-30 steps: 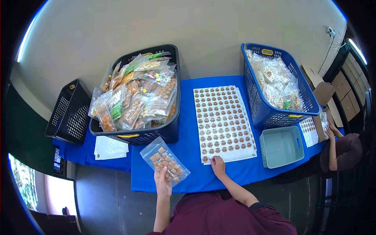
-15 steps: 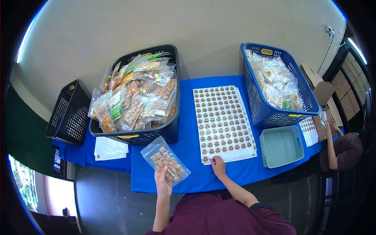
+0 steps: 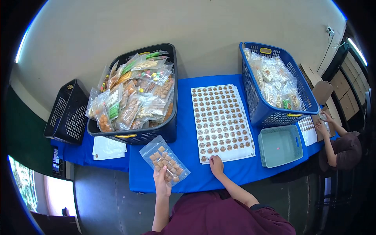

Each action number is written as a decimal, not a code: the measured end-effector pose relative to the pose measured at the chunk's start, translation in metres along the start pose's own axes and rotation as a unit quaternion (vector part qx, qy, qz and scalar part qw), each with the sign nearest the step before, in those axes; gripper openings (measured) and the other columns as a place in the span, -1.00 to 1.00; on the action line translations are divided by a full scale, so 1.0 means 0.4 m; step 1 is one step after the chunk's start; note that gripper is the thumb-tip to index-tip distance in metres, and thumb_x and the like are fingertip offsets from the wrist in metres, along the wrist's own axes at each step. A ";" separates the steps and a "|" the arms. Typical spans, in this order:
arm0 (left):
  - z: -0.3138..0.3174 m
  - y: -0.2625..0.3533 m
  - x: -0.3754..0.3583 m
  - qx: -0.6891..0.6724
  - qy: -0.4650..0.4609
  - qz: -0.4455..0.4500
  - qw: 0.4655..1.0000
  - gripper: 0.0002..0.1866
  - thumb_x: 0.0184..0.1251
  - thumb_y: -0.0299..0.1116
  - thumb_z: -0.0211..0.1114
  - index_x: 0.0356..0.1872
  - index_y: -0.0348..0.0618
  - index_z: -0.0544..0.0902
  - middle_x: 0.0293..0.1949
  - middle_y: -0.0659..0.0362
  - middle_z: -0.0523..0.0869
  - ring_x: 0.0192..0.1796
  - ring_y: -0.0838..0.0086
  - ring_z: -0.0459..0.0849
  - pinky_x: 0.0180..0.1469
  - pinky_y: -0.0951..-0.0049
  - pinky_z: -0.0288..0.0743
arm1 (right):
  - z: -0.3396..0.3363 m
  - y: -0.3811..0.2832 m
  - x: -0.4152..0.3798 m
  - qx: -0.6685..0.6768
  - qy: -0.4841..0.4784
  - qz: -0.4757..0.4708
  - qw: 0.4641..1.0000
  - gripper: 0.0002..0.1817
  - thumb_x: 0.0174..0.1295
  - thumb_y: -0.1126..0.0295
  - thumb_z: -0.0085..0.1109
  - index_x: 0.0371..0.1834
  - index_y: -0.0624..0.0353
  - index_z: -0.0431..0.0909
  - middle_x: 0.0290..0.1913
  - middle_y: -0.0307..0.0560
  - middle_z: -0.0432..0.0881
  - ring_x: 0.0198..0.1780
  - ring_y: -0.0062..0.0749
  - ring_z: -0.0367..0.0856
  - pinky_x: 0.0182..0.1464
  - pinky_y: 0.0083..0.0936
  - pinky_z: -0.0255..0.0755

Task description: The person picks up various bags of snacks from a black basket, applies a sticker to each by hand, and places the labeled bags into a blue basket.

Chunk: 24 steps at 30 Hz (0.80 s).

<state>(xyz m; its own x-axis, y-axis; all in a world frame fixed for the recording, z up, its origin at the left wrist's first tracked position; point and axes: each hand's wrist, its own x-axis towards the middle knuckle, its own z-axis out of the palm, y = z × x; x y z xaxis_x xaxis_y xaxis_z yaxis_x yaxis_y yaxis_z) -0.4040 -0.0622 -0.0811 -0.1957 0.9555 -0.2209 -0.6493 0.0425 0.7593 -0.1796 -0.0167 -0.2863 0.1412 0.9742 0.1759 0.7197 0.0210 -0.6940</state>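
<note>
At the front of the counter (image 3: 184, 117), the left hand (image 3: 161, 183) grips the snack bag (image 3: 167, 159) low, best without squeezing, while the right hand (image 3: 216, 166), whether pinching I cannot tell, rests by the label sheet (image 3: 220, 121)'s near edge, where gentleness should prevent creases.

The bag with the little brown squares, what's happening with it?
Someone's left hand is holding the clear bag up at the front of the blue table. Their right hand is at the near edge of a sheet of round labels, right beside the only label in its bottom row. More filled bags are heaped in the big black basket on the left and the blue basket on the right.
</note>
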 end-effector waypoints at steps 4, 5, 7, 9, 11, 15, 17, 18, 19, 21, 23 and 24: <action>0.011 0.003 -0.007 0.005 0.008 0.005 1.000 -0.63 0.27 -0.51 0.01 0.11 -0.25 0.31 -0.01 0.12 0.51 -0.01 0.44 0.54 0.02 0.41 0.46 | -0.001 0.003 0.002 -0.010 -0.026 0.021 0.999 -0.96 0.07 0.48 0.05 -0.45 0.21 0.47 -0.42 0.03 0.48 -0.33 -0.06 0.50 -0.30 -0.21 0.37; 0.012 0.002 -0.007 0.009 0.011 0.005 1.000 -0.62 0.26 -0.50 0.01 0.12 -0.26 0.30 -0.02 0.11 0.51 -0.02 0.42 0.55 0.02 0.40 0.46 | -0.001 0.007 0.002 -0.007 -0.033 0.030 0.999 -0.95 0.08 0.48 0.04 -0.45 0.22 0.47 -0.42 0.03 0.49 -0.32 -0.04 0.50 -0.29 -0.20 0.37; 0.011 -0.001 -0.008 0.011 0.016 -0.001 1.000 -0.62 0.26 -0.50 0.02 0.11 -0.26 0.31 -0.02 0.11 0.51 -0.02 0.42 0.55 0.02 0.41 0.46 | -0.002 0.009 0.006 -0.009 -0.046 0.041 0.998 -0.93 0.09 0.48 0.02 -0.45 0.23 0.47 -0.41 0.05 0.51 -0.31 -0.02 0.51 -0.28 -0.20 0.38; 0.008 -0.003 -0.011 0.008 0.018 -0.015 1.000 -0.64 0.27 -0.51 0.03 0.10 -0.24 0.32 -0.02 0.15 0.51 -0.01 0.47 0.53 0.03 0.42 0.44 | -0.005 0.010 0.006 -0.018 -0.060 0.050 0.997 -0.91 0.11 0.47 0.00 -0.44 0.24 0.47 -0.42 0.06 0.53 -0.31 -0.01 0.52 -0.26 -0.19 0.38; 0.005 -0.009 -0.014 0.012 0.013 -0.018 1.000 -0.64 0.27 -0.50 0.03 0.10 -0.24 0.32 -0.02 0.15 0.52 -0.01 0.47 0.53 0.02 0.43 0.45 | -0.004 0.020 0.008 0.005 -0.072 0.078 0.994 -0.90 0.10 0.45 0.02 -0.43 0.26 0.47 -0.43 0.06 0.54 -0.32 -0.04 0.53 -0.26 -0.22 0.39; 0.002 -0.015 -0.018 0.015 -0.001 -0.024 1.000 -0.64 0.26 -0.50 0.05 0.10 -0.24 0.32 -0.03 0.15 0.52 -0.01 0.48 0.53 0.00 0.44 0.46 | -0.006 0.063 -0.001 0.117 -0.137 0.104 0.978 -0.87 0.06 0.44 0.14 -0.42 0.28 0.48 -0.48 0.01 0.59 -0.42 -0.23 0.58 -0.32 -0.42 0.44; -0.003 -0.022 -0.020 0.020 0.006 -0.031 0.999 -0.64 0.26 -0.50 0.05 0.10 -0.24 0.32 -0.04 0.15 0.52 -0.02 0.48 0.53 -0.01 0.44 0.46 | -0.007 0.078 -0.009 0.147 -0.112 0.124 0.975 -0.86 0.03 0.43 0.18 -0.42 0.27 0.49 -0.47 -0.03 0.59 -0.43 -0.31 0.58 -0.32 -0.46 0.44; -0.003 -0.026 -0.021 0.021 0.009 -0.033 0.999 -0.64 0.26 -0.50 0.05 0.10 -0.24 0.32 -0.04 0.15 0.52 -0.03 0.48 0.54 -0.02 0.44 0.47 | -0.015 0.077 -0.008 0.161 -0.099 0.133 0.973 -0.86 0.02 0.42 0.21 -0.43 0.27 0.50 -0.46 -0.05 0.59 -0.43 -0.36 0.57 -0.32 -0.48 0.44; 0.001 -0.029 -0.021 0.021 0.003 -0.034 0.999 -0.64 0.26 -0.50 0.05 0.10 -0.24 0.32 -0.04 0.15 0.52 -0.03 0.48 0.54 -0.02 0.44 0.47 | -0.021 0.076 -0.001 0.136 -0.083 0.119 0.980 -0.85 0.01 0.41 0.22 -0.42 0.26 0.50 -0.46 -0.05 0.59 -0.43 -0.35 0.57 -0.32 -0.47 0.44; 0.006 -0.031 -0.029 0.025 -0.006 -0.039 0.999 -0.63 0.26 -0.50 0.05 0.10 -0.24 0.32 -0.04 0.14 0.52 -0.04 0.48 0.54 -0.02 0.44 0.47 | -0.038 0.042 0.010 0.087 -0.053 0.094 0.990 -0.83 0.00 0.38 0.23 -0.41 0.24 0.52 -0.45 -0.06 0.58 -0.42 -0.33 0.56 -0.33 -0.44 0.43; 0.000 -0.041 -0.031 0.020 -0.013 -0.043 0.999 -0.63 0.26 -0.50 0.05 0.10 -0.24 0.32 -0.04 0.14 0.52 -0.04 0.48 0.54 -0.02 0.45 0.47 | -0.026 0.029 0.021 0.035 -0.067 0.074 0.994 -0.82 0.00 0.33 0.22 -0.43 0.19 0.52 -0.41 -0.06 0.56 -0.35 -0.21 0.55 -0.30 -0.34 0.39; 0.001 -0.044 -0.029 0.018 -0.018 -0.043 0.999 -0.63 0.26 -0.50 0.05 0.10 -0.24 0.32 -0.04 0.14 0.52 -0.04 0.48 0.54 -0.02 0.45 0.47 | -0.015 0.026 0.028 0.010 -0.072 0.063 0.995 -0.82 0.00 0.30 0.21 -0.43 0.17 0.52 -0.38 -0.06 0.55 -0.31 -0.15 0.54 -0.29 -0.29 0.38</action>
<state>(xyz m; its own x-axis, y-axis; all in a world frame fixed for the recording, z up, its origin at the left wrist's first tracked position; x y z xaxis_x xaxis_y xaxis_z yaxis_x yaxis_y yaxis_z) -0.3901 -0.0739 -0.0915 -0.1128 0.9575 -0.2653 -0.6351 0.1358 0.7604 -0.1664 -0.0071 -0.2873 0.1308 0.9913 -0.0145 0.6890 -0.1014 -0.7176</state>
